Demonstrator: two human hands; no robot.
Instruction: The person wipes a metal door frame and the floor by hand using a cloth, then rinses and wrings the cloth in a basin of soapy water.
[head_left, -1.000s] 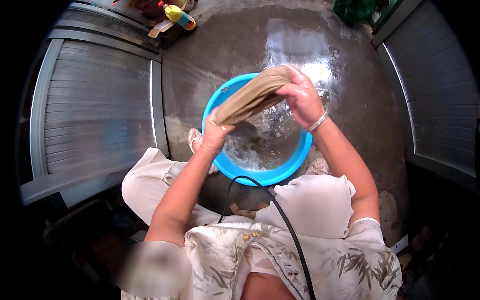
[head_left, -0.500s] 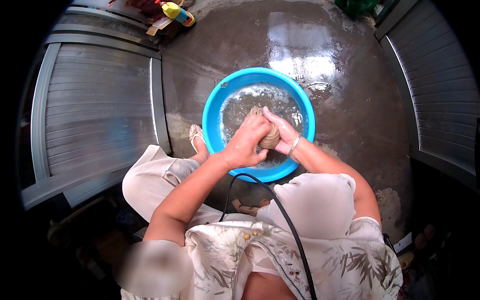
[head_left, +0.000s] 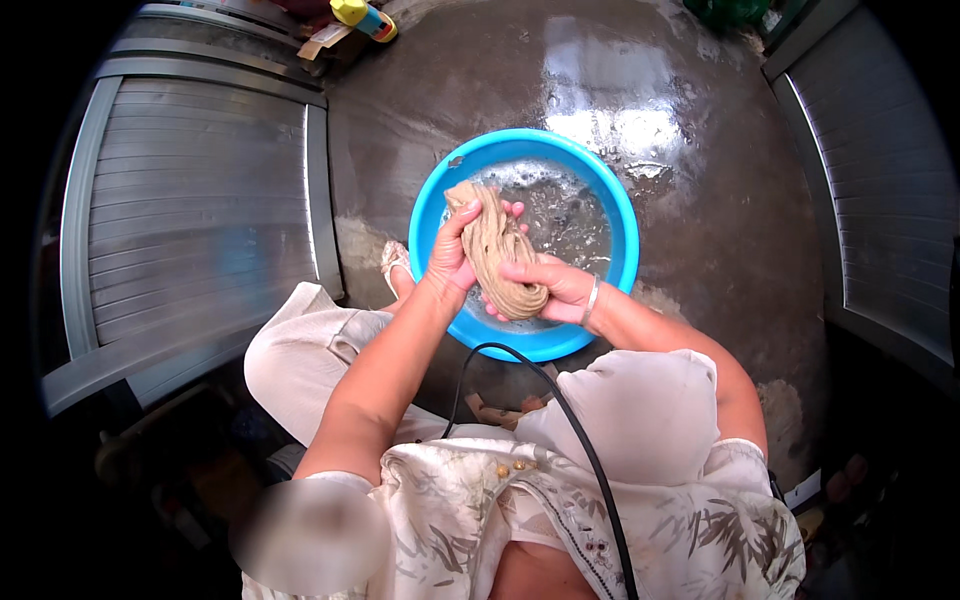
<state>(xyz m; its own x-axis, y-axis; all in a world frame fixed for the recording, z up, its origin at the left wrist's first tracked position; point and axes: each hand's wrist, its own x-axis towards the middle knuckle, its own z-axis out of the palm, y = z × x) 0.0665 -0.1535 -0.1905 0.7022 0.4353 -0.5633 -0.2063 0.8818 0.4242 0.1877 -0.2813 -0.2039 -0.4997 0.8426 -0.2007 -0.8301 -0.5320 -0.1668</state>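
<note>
A round blue basin [head_left: 618, 215] with soapy water stands on the wet concrete floor in front of me. Over its near half I hold a twisted, wet beige cloth [head_left: 497, 248]. My left hand [head_left: 453, 255] grips the upper part of the cloth from the left. My right hand [head_left: 552, 290], with a metal bangle on the wrist, grips the lower end from the right. The cloth is bunched into a thick rope between both hands, above the water.
Wet grey floor [head_left: 700, 180] surrounds the basin. Ribbed metal shutters [head_left: 190, 210] lie at left and right. A yellow bottle [head_left: 362, 15] sits at the top left. A sandalled foot [head_left: 393, 262] is beside the basin. A black cable [head_left: 570, 430] runs down my front.
The cloth was stretched long above the basin, then pushed down into the water. Now it is lifted out again, twisted tight between both hands.
</note>
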